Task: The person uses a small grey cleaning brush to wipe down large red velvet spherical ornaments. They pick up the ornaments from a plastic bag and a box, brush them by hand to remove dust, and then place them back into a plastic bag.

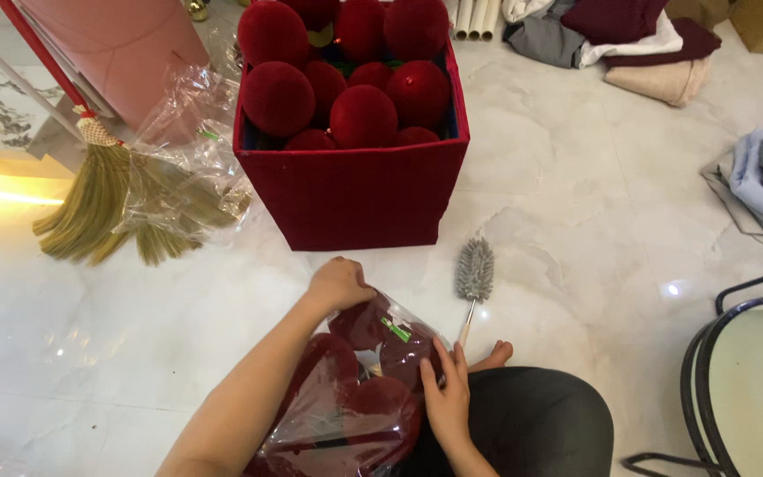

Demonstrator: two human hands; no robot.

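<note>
A red velvet box filled with red velvet balls is standing on the marble floor. Just in front of the box, a clear plastic bag of red velvet balls is lying in the person's lap. The left hand is clenching the bag's top, nearest the box; the right hand is pressing open-fingered against its side. A grey duster is lying beside the box's front corner.

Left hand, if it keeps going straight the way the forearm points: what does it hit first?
The left hand, gripping the top of the clear bag of red velvet balls, points up and away from the body. Straight on there is a short strip of bare marble floor, then probably the front wall of the red velvet box; depth is unclear.
</note>
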